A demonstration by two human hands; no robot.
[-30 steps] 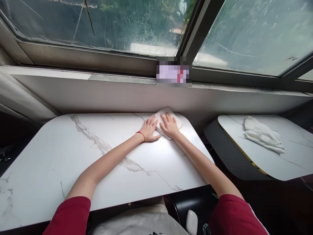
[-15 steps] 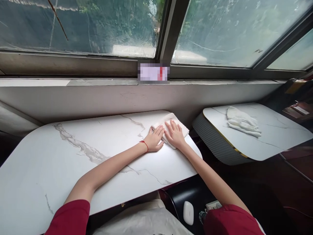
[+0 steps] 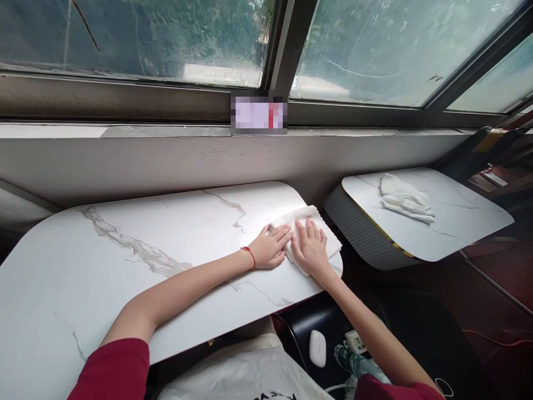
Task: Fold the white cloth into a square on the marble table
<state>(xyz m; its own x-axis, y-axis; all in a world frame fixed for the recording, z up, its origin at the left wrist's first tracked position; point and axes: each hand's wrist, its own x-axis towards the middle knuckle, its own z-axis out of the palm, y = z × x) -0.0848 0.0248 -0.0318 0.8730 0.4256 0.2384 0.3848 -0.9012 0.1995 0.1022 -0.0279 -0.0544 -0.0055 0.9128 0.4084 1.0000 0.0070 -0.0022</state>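
A folded white cloth (image 3: pixel 318 219) lies flat on the right end of a white marble-patterned table (image 3: pixel 137 305), its right corner reaching the rounded edge. My right hand (image 3: pixel 310 247) presses on it with fingers spread and the palm down. My left hand (image 3: pixel 270 247), a red string round its wrist, rests flat at the cloth's left side, fingers outstretched and close to the right hand. Neither hand is curled round the cloth. The cloth under my palms is hidden.
A second marbled table (image 3: pixel 462 216) stands to the right, bearing a crumpled white cloth (image 3: pixel 406 198). Windows (image 3: pixel 375 55) and a sill run behind. Below, a black surface (image 3: pixel 297 328) holds a white case (image 3: pixel 317 348), a plastic bottle (image 3: pixel 353 361) and a power strip (image 3: pixel 353 341).
Both hands and the cloth have slid right and toward me along the table end. The view has shifted slightly, and more of the bottle shows.
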